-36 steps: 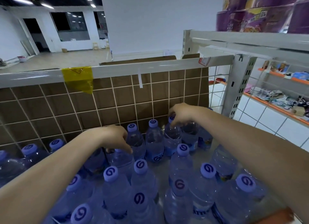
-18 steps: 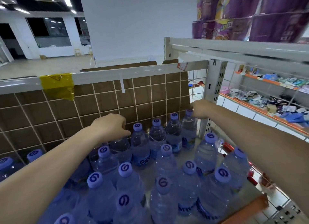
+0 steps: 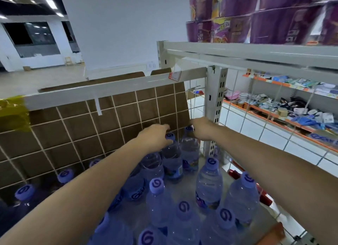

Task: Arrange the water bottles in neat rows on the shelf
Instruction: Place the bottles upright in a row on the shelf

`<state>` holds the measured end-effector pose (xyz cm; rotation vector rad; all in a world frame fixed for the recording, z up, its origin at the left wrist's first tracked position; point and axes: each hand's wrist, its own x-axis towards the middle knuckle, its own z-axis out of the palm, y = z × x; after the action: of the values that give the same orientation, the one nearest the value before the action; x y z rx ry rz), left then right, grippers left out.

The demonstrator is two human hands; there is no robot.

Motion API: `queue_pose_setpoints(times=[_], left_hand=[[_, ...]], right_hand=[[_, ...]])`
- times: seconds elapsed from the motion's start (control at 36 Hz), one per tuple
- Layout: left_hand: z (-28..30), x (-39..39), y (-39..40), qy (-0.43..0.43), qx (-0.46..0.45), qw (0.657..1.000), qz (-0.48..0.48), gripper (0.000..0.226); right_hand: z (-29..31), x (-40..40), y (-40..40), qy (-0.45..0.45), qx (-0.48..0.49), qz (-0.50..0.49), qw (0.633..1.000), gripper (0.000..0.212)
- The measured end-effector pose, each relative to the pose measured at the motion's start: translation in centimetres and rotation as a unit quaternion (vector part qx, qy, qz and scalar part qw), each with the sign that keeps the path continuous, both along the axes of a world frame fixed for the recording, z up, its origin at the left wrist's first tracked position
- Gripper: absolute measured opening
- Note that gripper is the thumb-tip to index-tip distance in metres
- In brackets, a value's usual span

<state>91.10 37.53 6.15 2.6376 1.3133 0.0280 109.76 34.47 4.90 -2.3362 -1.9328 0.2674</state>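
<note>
Several clear water bottles with purple caps stand on the grey shelf. My left hand curls over the neck of a back-row bottle whose cap shows at my fingertips. My right hand grips the top of the corner bottle against the wire grid, next to the upright post. More bottles stand nearer me, such as one on the right and one in the middle. Others line the left back row, partly hidden by my left forearm.
A wire grid backed by brown cardboard closes the shelf's rear. A perforated grey post stands at the right corner. Purple packages fill the shelf above. An adjacent orange-edged shelf holds small goods. Yellow tape marks the rail.
Both hands have moved rightward along the back row toward the corner post. My left hand has left the middle bottle and now covers one beside the corner bottle. The view has shifted right.
</note>
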Motion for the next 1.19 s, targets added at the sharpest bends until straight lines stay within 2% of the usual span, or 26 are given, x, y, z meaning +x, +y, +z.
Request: queue_pose_setpoints(times=[0.11, 0.28, 0.36, 0.42, 0.5, 0.58, 0.75, 0.86, 0.94, 1.03, 1.08, 1.14, 1.19], left_hand=[[-1.1, 1.6, 0.6, 0.017, -0.026, 0.999, -0.011, 0.051], [-1.8, 2.7, 1.1, 0.001, -0.066, 0.998, 0.025, 0.045], [-2.1, 2.7, 1.4, -0.013, -0.052, 0.997, 0.052, 0.026], [-2.2, 2.7, 1.5, -0.016, -0.041, 0.997, 0.066, 0.026], [-2.1, 2.9, 1.3, -0.018, -0.03, 0.996, 0.076, 0.024], [-2.0, 3.1, 1.0, -0.015, -0.018, 0.997, 0.072, 0.027], [-1.9, 3.2, 0.9, 0.006, -0.025, 0.997, 0.072, 0.023], [-2.0, 2.7, 0.6, 0.035, -0.018, 0.998, 0.051, 0.039], [-1.6, 1.5, 0.6, 0.016, 0.007, 0.999, 0.04, 0.046], [-0.2, 0.0, 0.4, -0.014, 0.026, 0.999, 0.033, 0.046], [1.0, -1.1, 0.0, -0.022, 0.036, 0.998, 0.04, 0.039], [2.2, -2.5, -0.4, -0.024, 0.039, 0.998, 0.051, 0.033], [3.1, -4.5, -1.0, -0.024, 0.041, 0.997, 0.053, 0.029]], right_hand=[[-0.7, 0.0, 0.4, 0.022, 0.02, 0.014, 0.999, 0.041], [-0.2, 0.1, 0.6, 0.013, 0.021, 0.031, 0.999, 0.032], [0.6, 0.3, 0.6, 0.008, -0.011, 0.061, 0.998, 0.033], [0.9, 0.2, 0.5, 0.002, -0.029, 0.079, 0.996, 0.032], [1.2, 0.1, 0.6, -0.004, -0.039, 0.097, 0.995, 0.044], [1.0, 0.2, 0.7, 0.004, -0.034, 0.094, 0.995, 0.051], [0.8, -0.1, 0.4, -0.001, -0.025, 0.091, 0.996, 0.05], [0.8, -0.3, 0.0, -0.01, -0.019, 0.089, 0.996, 0.047], [0.9, -0.6, -0.4, -0.037, -0.013, 0.079, 0.996, 0.046], [1.7, -1.2, -1.0, -0.076, 0.025, 0.061, 0.995, 0.056], [2.4, -2.2, -1.5, -0.078, 0.077, 0.067, 0.992, 0.051], [3.3, -3.7, -1.8, -0.057, 0.137, 0.086, 0.985, 0.036], [4.0, -5.6, -1.9, -0.011, 0.158, 0.111, 0.981, 0.022]])
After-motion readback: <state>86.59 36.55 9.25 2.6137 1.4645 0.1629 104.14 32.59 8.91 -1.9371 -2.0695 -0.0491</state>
